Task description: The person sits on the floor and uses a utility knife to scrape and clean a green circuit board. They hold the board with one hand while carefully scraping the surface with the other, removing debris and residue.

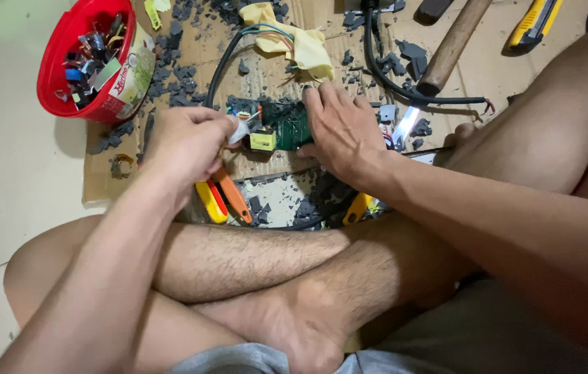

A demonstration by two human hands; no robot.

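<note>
A green circuit board (pixel 281 125) with a yellow transformer block lies on a cardboard sheet (pixel 276 76) in front of my crossed legs. My right hand (pixel 341 131) presses flat on the board's right side, fingers spread over it. My left hand (pixel 186 142) is closed around a small tool with a pale tip that touches the board's left end. Orange and yellow handles (pixel 223 201) stick out below the left hand; I cannot tell whether that hand grips them.
A red tub (pixel 65 41) of loose electronic parts stands at the upper left. Dark plastic shards litter the cardboard. A yellow cloth (pixel 294 38), black cables (pixel 377 66), a wooden hammer handle (pixel 454 45) and a yellow utility knife (pixel 535 24) lie beyond the board.
</note>
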